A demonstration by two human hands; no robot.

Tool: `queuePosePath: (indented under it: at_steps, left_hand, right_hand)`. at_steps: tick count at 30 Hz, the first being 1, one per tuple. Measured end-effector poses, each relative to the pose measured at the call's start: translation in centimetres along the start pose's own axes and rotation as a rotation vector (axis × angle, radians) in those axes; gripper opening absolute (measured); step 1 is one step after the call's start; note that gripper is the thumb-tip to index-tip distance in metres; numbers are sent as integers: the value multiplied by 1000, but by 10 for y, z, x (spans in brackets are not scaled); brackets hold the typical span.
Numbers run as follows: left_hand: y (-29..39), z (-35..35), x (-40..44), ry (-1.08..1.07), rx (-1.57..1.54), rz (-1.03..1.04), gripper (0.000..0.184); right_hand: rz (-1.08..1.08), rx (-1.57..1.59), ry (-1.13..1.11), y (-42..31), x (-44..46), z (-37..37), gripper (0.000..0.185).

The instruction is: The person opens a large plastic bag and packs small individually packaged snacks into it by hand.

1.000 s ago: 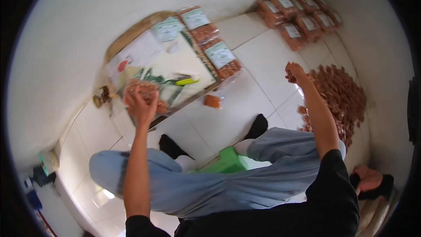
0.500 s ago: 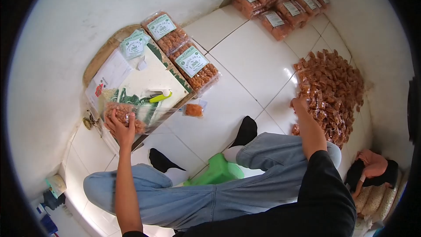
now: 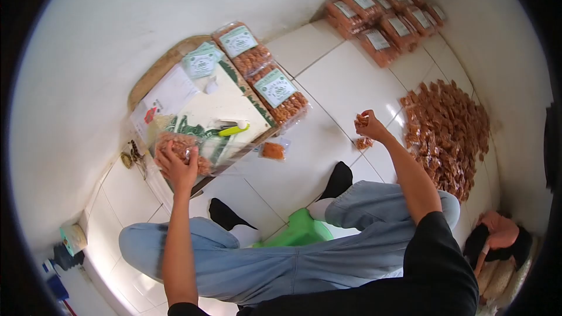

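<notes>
A clear plastic bag [image 3: 205, 165] partly filled with small orange-brown snack packets lies at the near edge of the low table. My left hand [image 3: 177, 165] is closed over its filled end. Over the floor tiles, my right hand [image 3: 374, 127] pinches small snack packets [image 3: 361, 120]. Another small packet [image 3: 363, 143] shows just below those fingers; whether it hangs or lies on the tiles I cannot tell. The heap of loose snack packets [image 3: 448, 134] spreads to the right of this hand. Beyond my left hand, a green stapler [image 3: 234, 129] rests on the table.
Two filled, labelled bags [image 3: 275, 89] lie along the table's far side, near loose labels [image 3: 202, 61]. More packed bags [image 3: 380, 39] are stacked by the back wall. A flat orange packet [image 3: 273, 150] lies beside the table. A green stool [image 3: 298, 229] is below me; another person [image 3: 497, 233] bends at far right.
My right hand has moved left from the heap, bringing small packets with it. My left hand stays on the plastic bag. The whole view has shifted slightly.
</notes>
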State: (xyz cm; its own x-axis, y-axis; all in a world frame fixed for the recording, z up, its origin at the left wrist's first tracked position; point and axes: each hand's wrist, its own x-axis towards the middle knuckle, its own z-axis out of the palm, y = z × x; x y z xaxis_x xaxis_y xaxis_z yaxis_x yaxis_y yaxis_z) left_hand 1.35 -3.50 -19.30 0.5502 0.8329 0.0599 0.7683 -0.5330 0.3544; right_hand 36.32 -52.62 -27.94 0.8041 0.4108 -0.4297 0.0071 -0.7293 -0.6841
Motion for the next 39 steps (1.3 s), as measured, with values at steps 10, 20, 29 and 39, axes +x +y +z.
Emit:
queuePosePath:
  at_steps: [10,20,29,39]
  left_hand:
    - [19,-17,-1,95,-4,20,82]
    - [145,-82,-105,-373,-1652,-456,57]
    - [109,-52,-198,-479,-1941,-846,33]
    - [127,-31,-188,-638,-1680,-566,58]
  right_hand:
    - [-456,211,-111,-248,-41,23,58]
    - [-763,63,-151,-367,-167,140,48]
    - [-770,-190,-79,-281,-253,188,71]
    - [-722,-285,161,-270,-239,166,61]
